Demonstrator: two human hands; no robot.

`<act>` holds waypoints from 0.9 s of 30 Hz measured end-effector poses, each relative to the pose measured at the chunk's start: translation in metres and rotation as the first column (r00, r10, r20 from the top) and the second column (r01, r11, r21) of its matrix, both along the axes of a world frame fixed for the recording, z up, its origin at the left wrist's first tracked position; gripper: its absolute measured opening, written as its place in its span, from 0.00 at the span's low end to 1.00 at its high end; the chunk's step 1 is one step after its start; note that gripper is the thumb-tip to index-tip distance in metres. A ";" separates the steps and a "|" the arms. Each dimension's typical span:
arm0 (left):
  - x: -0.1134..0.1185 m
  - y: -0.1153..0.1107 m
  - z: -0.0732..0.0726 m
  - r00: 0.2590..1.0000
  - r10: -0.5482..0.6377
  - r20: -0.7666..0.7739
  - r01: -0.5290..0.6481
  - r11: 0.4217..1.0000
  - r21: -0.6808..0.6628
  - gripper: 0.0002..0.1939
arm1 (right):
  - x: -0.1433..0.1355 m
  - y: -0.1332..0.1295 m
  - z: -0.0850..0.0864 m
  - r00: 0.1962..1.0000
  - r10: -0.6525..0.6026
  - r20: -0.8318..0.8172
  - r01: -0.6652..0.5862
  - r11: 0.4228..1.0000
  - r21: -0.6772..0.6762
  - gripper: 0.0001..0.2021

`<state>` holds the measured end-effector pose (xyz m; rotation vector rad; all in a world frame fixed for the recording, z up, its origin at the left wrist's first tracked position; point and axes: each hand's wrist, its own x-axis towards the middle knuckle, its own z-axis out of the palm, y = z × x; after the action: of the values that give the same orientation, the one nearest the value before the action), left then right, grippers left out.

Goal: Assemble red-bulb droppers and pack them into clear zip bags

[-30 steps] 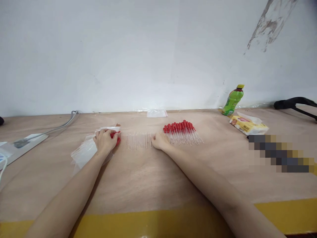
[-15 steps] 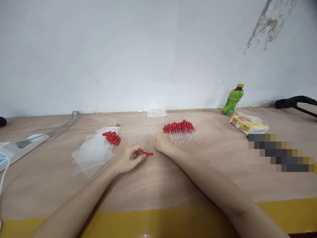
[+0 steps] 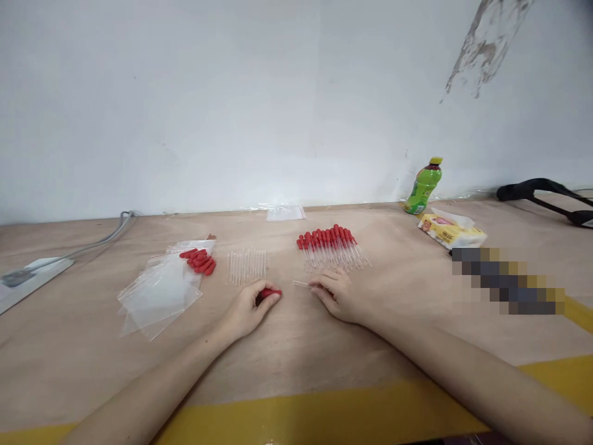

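Between the thumb and fingers of my left hand (image 3: 252, 309) is a red rubber bulb (image 3: 269, 293). My right hand (image 3: 337, 293) pinches a thin clear tube (image 3: 301, 283), whose free end points left toward the bulb; the two are apart. Behind my left hand lies a row of clear tubes (image 3: 248, 264). Tubes fitted with red bulbs (image 3: 331, 238) lie in a row just behind my right hand. Several loose red bulbs (image 3: 200, 262) rest on clear plastic bags (image 3: 160, 296) at the left.
A green bottle (image 3: 424, 187) and a yellow tissue pack (image 3: 451, 230) stand at the back right, near a black object (image 3: 532, 185). A flat bag (image 3: 286, 213) lies by the wall. A cable (image 3: 92, 244) runs to a white power strip (image 3: 37, 281) at left.
My right hand has moved back from the tubes, toward the right and nearer, and a clear tube now shows in its fingers. My left hand still holds the red bulb. The view has shifted slightly.
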<state>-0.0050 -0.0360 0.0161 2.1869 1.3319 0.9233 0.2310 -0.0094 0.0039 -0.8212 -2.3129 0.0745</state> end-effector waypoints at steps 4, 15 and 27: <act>0.006 0.001 -0.005 0.984 -0.025 0.177 0.041 0.995 -0.092 0.09 | -0.008 -0.007 0.005 0.999 0.038 0.023 -0.039 0.999 0.026 0.09; 0.012 0.003 -0.012 0.897 -0.043 0.440 0.171 0.951 -0.256 0.11 | -0.011 -0.008 0.000 0.999 0.053 -0.001 -0.053 0.999 -0.008 0.09; 0.012 -0.005 -0.005 0.940 -0.067 0.335 0.167 0.946 -0.278 0.10 | -0.007 0.003 0.007 0.982 0.125 0.142 -0.127 0.992 0.006 0.09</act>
<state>0.0072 -0.0407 0.0106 1.7729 1.0907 0.9140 0.2236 -0.0069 0.0109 -0.6919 -2.4944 0.0561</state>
